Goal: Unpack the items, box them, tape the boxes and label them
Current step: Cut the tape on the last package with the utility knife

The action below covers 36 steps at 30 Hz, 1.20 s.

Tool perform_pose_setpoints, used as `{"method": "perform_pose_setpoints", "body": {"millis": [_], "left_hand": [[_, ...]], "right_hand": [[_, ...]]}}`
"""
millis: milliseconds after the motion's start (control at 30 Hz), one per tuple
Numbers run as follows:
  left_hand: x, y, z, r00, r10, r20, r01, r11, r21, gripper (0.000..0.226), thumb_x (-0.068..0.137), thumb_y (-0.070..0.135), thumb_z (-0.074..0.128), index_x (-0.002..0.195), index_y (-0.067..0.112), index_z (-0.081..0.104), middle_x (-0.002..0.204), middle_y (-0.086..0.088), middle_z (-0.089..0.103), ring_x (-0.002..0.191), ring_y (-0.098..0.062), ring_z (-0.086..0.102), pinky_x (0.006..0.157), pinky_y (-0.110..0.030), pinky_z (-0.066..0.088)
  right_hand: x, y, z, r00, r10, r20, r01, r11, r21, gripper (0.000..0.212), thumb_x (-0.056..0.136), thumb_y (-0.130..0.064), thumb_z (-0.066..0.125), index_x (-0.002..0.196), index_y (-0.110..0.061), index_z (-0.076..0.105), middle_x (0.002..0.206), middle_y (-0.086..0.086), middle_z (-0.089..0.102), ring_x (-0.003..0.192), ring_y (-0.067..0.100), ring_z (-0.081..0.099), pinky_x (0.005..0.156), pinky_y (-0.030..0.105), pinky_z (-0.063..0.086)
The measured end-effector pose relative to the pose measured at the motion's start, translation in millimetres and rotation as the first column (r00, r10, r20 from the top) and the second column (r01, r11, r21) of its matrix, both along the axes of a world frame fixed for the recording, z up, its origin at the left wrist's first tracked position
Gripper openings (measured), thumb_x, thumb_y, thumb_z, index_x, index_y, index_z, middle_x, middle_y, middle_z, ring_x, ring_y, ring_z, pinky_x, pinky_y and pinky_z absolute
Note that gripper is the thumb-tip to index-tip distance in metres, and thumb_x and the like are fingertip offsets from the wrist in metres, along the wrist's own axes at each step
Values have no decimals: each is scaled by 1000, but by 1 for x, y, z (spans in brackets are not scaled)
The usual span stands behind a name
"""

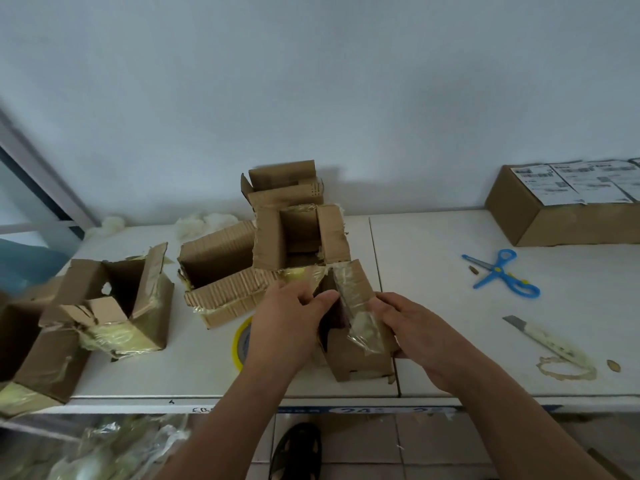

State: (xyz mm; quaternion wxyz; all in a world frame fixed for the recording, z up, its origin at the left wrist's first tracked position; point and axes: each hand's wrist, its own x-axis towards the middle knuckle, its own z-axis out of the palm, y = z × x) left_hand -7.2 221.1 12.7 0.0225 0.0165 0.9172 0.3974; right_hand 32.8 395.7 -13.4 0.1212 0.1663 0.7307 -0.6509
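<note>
Left hand point(291, 317): grip pinches flap of small box point(360, 355) | right hand point(412, 327): grip curled on box's other side | box between grips, on desk point(433, 237) | tape roll point(240, 341) just left of left grip

A single head-worn, wide-angle camera is looking forward and steeply down from above the near edge of a white table point(433, 244), close over it. It is facing a pale wall point(311, 81) behind the table, which is filling the upper half of the frame. The tiled floor point(433, 441) is showing below the table edge. No second view is sharing the scene.
</note>
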Motion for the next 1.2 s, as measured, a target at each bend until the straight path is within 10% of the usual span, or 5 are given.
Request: {"method": "perform_pose_setpoints", "body": {"millis": [167,400,567,1000,1200], "left_hand": [[-21,7,14,995,-102,-7,96,955,-281,44,88,54,61,63,19,51,60,6,49,57,-12,49,49,-24,32],[-53,18,12,970,-225,91,242,915,-323,47,83,45,66,119,21,49,104,1,57,89,-16,56,78,-33,51],[-62,17,13,953,-287,92,302,896,-327,24,91,37,54,78,21,64,78,4,63,74,-11,59,63,-25,45],[-76,23,13,939,-333,90,333,811,-481,26,82,49,67,92,26,61,82,10,58,74,-3,53,60,-20,40],[-74,25,20,932,-361,31,309,746,-589,23,95,37,53,82,21,61,74,7,58,68,-7,55,59,-21,41]], "right_hand": [[0,0,-1,999,38,-23,-36,997,65,17,101,-38,47,109,-43,62,106,-14,70,99,7,66,92,37,56],[1,1,-11,998,62,-1,-62,996,66,18,102,-36,47,107,-43,63,100,-18,73,96,6,69,91,37,56],[2,4,-8,997,73,10,-73,997,34,22,103,-29,45,111,-36,64,97,-15,74,89,2,70,67,16,54],[0,6,-4,992,128,20,-129,989,74,28,103,-34,44,125,-37,60,106,-13,72,98,9,68,90,33,56],[0,3,3,985,152,-81,-152,988,7,42,103,-22,45,134,-50,43,123,-30,56,100,2,67,76,24,58]]}}
